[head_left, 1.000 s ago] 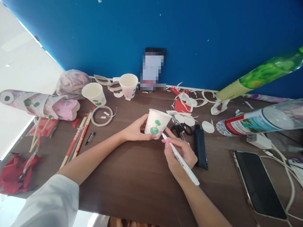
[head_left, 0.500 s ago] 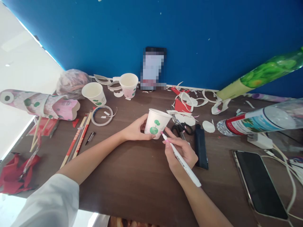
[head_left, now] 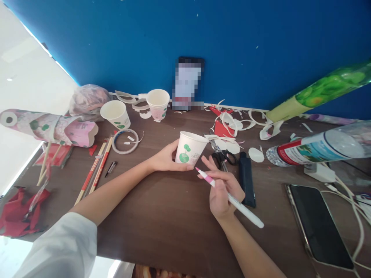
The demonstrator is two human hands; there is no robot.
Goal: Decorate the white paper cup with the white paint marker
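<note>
My left hand (head_left: 165, 158) is wrapped round a white paper cup (head_left: 189, 150) with a green leaf print, holding it upright on the brown table (head_left: 162, 216). My right hand (head_left: 223, 189) grips a white marker (head_left: 232, 199) with a pink tip. The tip hovers just below and right of the cup, a small gap apart from it. Black scissors (head_left: 222, 157) lie right behind my right hand.
Two more paper cups (head_left: 116, 114) (head_left: 158, 103) stand at the back left beside a tape roll (head_left: 125, 141) and chopsticks (head_left: 94, 170). A black bar (head_left: 247, 178), a water bottle (head_left: 313, 148), a phone (head_left: 317, 226) and cables lie right. Paper scraps litter the back.
My right hand has pulled the marker tip away from the cup and swung the pen flatter, to the right. The cup has turned slightly in my left hand.
</note>
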